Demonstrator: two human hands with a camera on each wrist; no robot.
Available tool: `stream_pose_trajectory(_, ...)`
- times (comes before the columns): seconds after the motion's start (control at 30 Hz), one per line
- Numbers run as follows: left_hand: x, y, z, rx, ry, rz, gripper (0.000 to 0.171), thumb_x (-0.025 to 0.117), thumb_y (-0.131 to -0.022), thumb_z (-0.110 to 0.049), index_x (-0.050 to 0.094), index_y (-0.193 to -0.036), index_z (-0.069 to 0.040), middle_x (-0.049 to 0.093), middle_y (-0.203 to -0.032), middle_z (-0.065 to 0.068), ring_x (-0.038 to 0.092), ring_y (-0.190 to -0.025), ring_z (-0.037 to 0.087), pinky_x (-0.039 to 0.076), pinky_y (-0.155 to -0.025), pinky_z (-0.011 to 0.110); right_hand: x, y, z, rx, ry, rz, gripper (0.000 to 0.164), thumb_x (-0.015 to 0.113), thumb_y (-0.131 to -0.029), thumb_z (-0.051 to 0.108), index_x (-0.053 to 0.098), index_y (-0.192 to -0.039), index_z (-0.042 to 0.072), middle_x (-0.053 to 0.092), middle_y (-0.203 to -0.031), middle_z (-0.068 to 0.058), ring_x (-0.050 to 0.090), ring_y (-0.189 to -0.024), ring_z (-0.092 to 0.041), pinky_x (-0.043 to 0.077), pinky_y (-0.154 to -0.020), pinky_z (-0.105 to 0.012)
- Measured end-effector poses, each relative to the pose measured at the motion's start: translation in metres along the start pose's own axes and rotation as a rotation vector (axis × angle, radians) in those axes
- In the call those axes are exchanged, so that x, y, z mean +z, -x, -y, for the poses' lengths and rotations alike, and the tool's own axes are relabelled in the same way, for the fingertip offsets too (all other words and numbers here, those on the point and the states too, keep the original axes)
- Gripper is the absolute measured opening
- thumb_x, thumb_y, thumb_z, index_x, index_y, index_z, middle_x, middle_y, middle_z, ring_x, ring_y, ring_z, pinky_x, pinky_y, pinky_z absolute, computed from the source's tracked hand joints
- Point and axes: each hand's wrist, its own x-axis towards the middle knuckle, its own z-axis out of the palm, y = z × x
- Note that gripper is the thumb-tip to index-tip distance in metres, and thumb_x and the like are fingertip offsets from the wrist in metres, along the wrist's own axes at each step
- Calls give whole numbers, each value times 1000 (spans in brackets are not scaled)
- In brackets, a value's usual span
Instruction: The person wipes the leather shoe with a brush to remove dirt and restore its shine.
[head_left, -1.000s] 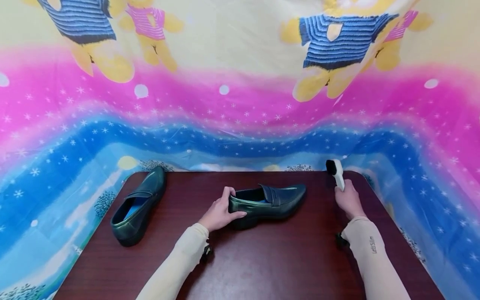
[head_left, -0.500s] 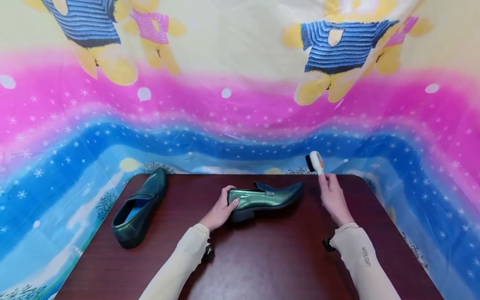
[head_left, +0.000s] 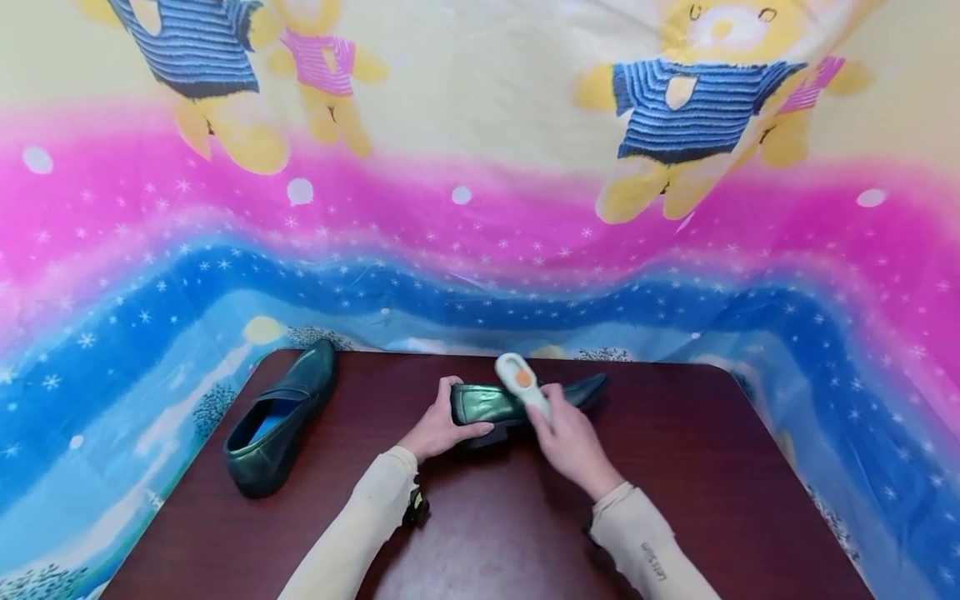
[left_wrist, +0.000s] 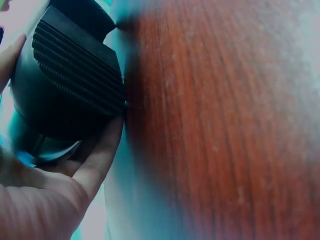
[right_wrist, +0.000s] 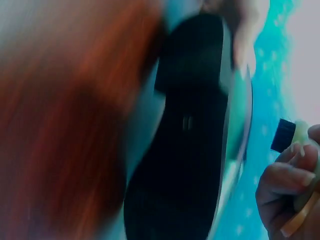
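My left hand (head_left: 438, 429) grips the heel end of a dark green leather loafer (head_left: 476, 404), its toe pointing right. The shoe is tilted on its side; its ridged heel (left_wrist: 75, 70) shows in the left wrist view and its black sole (right_wrist: 190, 130) in the right wrist view. My right hand (head_left: 573, 442) holds a white-handled shoe brush (head_left: 517, 379) with an orange oval on its back. In the head view the brush overlaps the shoe's middle. Its black bristles (right_wrist: 285, 134) stand a little apart from the upper in the right wrist view.
A matching loafer (head_left: 281, 421) with a blue insole stands upright at the table's left side. The dark red-brown wooden table (head_left: 697, 467) has rounded far corners. A patterned cloth (head_left: 465, 242) with bears and snowflakes hangs close behind and along both sides.
My right hand has carried the brush left from the table's right side to over the loafer. My left hand has tilted the shoe, so its opening no longer shows from above.
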Motion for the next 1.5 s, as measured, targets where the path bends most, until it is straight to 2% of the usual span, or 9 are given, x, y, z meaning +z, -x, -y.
stream_pose_trajectory(0.2, -5, 0, 0, 37, -6, -50, 89, 91, -80, -35, 30, -142, -18, 59, -136, 14, 59, -124, 29, 45, -107, 50, 41, 0, 32, -117, 87, 55, 32, 61, -105, 26, 54, -127, 4, 62, -87, -4, 52, -62, -14, 44, -59, -31)
stream_pose_trajectory(0.4, -1, 3, 4, 64, 19, -39, 88, 90, -80, -18, 28, -142, -10, 61, -135, 19, 56, -130, 32, 42, -110, 50, 65, 1, 40, -120, 126, 80, 28, 62, -104, 27, 53, -119, 5, 58, -81, -3, 47, -54, -13, 39, -51, -28)
stream_pose_trajectory(0.53, 0, 0, 4, 68, -13, -39, 92, 90, -79, -20, 26, -144, -11, 59, -137, 20, 56, -130, 34, 43, -109, 51, 66, 2, 39, -115, 157, 56, 24, 64, -103, 26, 53, -111, 6, 53, -76, -1, 44, -51, -13, 37, -49, -28)
stream_pose_trajectory(0.67, -2, 1, 2, 26, -12, -52, 95, 93, -77, -28, 28, -145, -15, 57, -140, 16, 55, -131, 33, 42, -110, 52, 61, 3, 34, -96, 172, 62, 23, 64, -103, 27, 53, -110, 8, 52, -76, 0, 44, -51, -12, 37, -49, -28)
stream_pose_trajectory(0.77, -1, 1, 1, 0, 3, -48, 95, 94, -75, -39, 30, -142, -18, 57, -135, 15, 57, -126, 29, 43, -109, 49, 52, 5, 24, -67, 175, 43, 25, 63, -104, 29, 54, -113, 7, 55, -77, -2, 47, -52, -14, 38, -49, -31)
stream_pose_trajectory(0.93, 0, 1, 0, -24, 34, -18, 97, 93, -73, -46, 28, -140, -22, 57, -132, 15, 60, -115, 26, 49, -101, 45, 26, 15, -4, 16, 227, -62, 27, 66, -102, 25, 55, -117, 5, 60, -79, -8, 49, -53, -19, 38, -47, -35)
stream_pose_trajectory(1.07, -2, 2, -1, -50, 36, -18, 96, 94, -73, -45, 27, -139, -25, 58, -130, 15, 62, -110, 26, 51, -97, 44, 11, 21, -16, 55, 225, -42, 29, 66, -102, 26, 54, -119, 6, 62, -82, -7, 45, -52, -16, 37, -46, -32)
stream_pose_trajectory(1.27, -1, 0, 2, -31, 46, -16, 98, 94, -74, -44, 26, -141, -22, 57, -132, 13, 61, -112, 24, 49, -100, 44, 16, 18, -4, 35, 153, -16, 31, 62, -105, 25, 54, -127, 4, 61, -87, -7, 48, -57, -15, 40, -52, -32)
stream_pose_trajectory(1.5, -2, -3, 9, 23, 63, -10, 99, 96, -74, -27, 27, -144, -15, 55, -138, 14, 55, -127, 29, 40, -111, 47, 44, 12, 27, -84, 154, 85, 26, 60, -106, 28, 55, -121, 7, 53, -86, 0, 45, -55, -12, 39, -52, -28)
